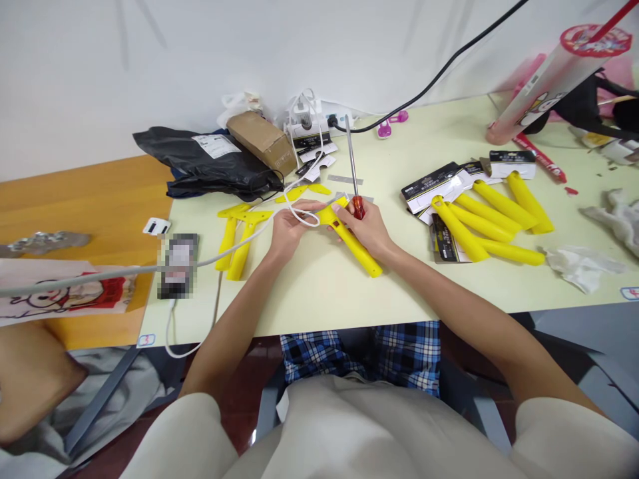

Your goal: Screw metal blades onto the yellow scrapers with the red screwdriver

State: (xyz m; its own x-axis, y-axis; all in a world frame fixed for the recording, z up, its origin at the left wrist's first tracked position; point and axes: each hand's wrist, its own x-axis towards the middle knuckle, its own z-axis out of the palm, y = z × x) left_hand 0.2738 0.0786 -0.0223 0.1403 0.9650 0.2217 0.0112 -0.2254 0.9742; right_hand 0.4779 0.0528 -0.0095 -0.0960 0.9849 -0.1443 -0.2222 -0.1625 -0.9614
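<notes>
My left hand (287, 233) and my right hand (362, 229) meet over a yellow plastic T-shaped handle (362, 253) on the pale desk (319, 293). My right hand grips a red-handled screwdriver (358, 207), its steel shaft pointing up and away, and rests on the handle's head. The fingers of my left hand reach to that head, with a white cable (299, 216) looping across them. Two similar yellow pieces (229, 236) lie left of my hands, and flat yellow parts (299, 193) lie just beyond. Several yellow bars (479, 219) are heaped to the right on black-and-white card packaging (429, 189).
A black plastic mailer (200, 159), a cardboard box (262, 141) and a power strip (319, 116) stand at the back. A blurred phone (177, 266) lies left, beside a wooden surface (100, 206). Crumpled white tissue (582, 268) lies right, and a large printed tube (544, 86) leans far right.
</notes>
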